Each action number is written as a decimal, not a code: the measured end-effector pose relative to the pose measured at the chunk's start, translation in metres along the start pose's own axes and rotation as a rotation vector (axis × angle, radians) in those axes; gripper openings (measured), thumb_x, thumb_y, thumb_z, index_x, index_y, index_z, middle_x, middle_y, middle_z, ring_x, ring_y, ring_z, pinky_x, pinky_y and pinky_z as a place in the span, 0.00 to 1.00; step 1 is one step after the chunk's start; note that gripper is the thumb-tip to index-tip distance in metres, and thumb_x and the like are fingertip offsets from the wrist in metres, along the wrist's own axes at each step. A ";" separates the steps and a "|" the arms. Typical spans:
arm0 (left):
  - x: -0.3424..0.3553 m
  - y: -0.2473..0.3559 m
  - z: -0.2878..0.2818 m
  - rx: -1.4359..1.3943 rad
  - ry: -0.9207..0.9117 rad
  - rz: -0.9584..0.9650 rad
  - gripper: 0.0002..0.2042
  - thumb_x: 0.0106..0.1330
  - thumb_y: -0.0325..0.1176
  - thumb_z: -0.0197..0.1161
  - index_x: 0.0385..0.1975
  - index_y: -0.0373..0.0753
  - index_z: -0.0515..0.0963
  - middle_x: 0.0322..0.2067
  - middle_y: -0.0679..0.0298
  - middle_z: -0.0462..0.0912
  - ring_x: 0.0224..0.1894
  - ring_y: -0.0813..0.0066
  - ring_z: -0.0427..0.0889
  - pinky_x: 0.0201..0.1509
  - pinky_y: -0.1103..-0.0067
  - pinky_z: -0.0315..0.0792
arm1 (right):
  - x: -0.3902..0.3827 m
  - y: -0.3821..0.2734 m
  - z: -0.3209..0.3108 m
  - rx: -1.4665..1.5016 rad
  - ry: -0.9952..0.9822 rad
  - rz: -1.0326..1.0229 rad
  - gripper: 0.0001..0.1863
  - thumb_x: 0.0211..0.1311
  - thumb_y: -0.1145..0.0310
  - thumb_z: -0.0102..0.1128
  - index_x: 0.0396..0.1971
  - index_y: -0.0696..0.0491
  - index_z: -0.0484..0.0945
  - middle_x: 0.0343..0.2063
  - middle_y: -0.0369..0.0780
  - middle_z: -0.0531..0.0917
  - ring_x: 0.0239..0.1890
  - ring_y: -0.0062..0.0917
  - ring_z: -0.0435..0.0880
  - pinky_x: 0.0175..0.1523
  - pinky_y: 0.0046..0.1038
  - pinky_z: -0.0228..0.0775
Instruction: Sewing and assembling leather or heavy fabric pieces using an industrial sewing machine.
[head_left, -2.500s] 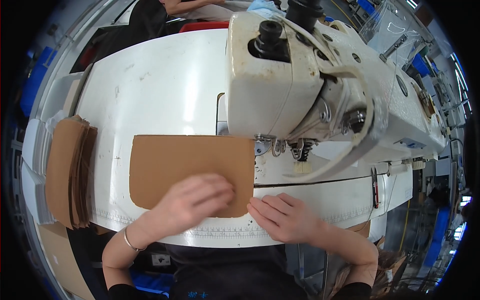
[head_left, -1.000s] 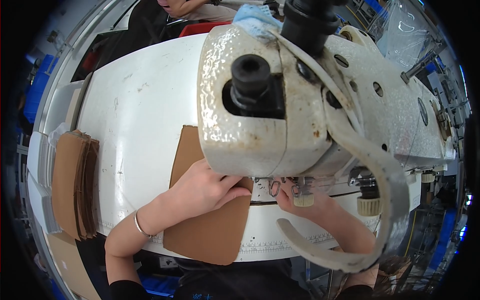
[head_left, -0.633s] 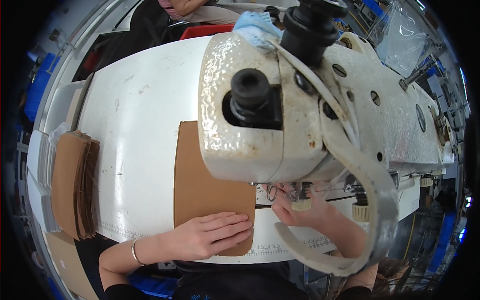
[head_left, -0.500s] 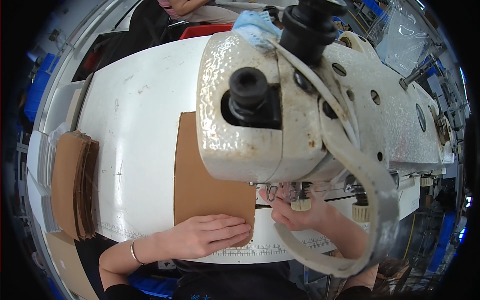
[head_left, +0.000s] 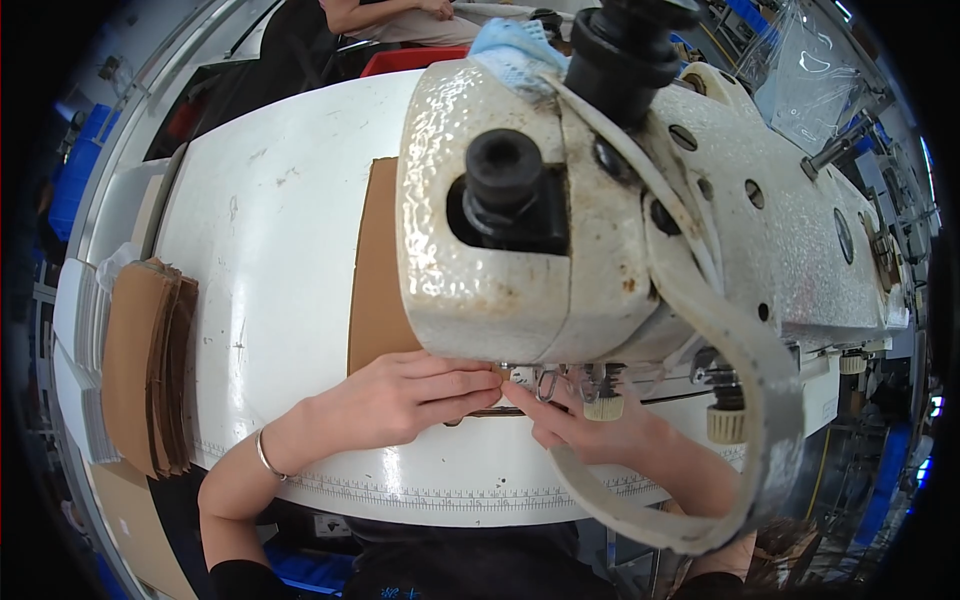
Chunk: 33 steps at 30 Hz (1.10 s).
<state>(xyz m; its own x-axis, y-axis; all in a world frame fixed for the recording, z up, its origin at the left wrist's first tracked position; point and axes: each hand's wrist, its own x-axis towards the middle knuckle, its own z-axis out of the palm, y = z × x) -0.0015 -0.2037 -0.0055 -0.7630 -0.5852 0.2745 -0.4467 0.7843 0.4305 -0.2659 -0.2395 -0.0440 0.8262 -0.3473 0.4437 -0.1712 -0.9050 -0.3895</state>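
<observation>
Partly under the sewing machine head [head_left: 485, 310], at 12 o'clock from the left hand [head_left: 400, 402], the brown panel [head_left: 378, 275] lies on the table [head_left: 270, 220], its long axis seemingly 12-to-6. That hand, the nearer, rests over its near end, fingers together; the right hand [head_left: 590, 428], at 3 o'clock, points a forefinger toward those fingertips. Whether either grips anything, I cannot tell
</observation>
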 end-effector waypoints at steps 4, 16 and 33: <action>0.006 -0.007 -0.010 -0.033 -0.010 -0.041 0.25 0.45 0.21 0.62 0.49 0.35 0.78 0.50 0.61 0.79 0.51 0.65 0.79 0.51 0.73 0.76 | -0.002 0.005 0.001 -0.566 -0.165 -0.218 0.19 0.53 0.71 0.55 0.46 0.57 0.79 0.37 0.38 0.80 0.37 0.25 0.79 0.39 0.29 0.76; 0.023 -0.005 -0.017 0.117 0.084 -0.173 0.15 0.43 0.19 0.62 0.35 0.32 0.82 0.32 0.53 0.81 0.36 0.55 0.81 0.42 0.68 0.77 | 0.005 0.007 0.004 -0.840 -0.065 -0.105 0.05 0.60 0.70 0.49 0.25 0.52 0.71 0.28 0.34 0.76 0.31 0.20 0.78 0.36 0.24 0.75; 0.005 0.024 0.015 0.081 0.084 -0.137 0.22 0.53 0.36 0.69 0.46 0.28 0.77 0.49 0.54 0.78 0.53 0.61 0.77 0.56 0.70 0.73 | 0.018 0.004 -0.017 -0.691 -0.132 -0.243 0.09 0.65 0.72 0.46 0.25 0.50 0.73 0.34 0.35 0.80 0.37 0.23 0.79 0.45 0.22 0.73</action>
<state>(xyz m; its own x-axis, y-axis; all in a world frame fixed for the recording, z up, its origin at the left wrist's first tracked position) -0.0229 -0.1849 -0.0067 -0.6524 -0.7002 0.2900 -0.5827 0.7081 0.3988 -0.2611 -0.2532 -0.0242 0.9340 -0.1249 0.3348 -0.2383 -0.9159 0.3231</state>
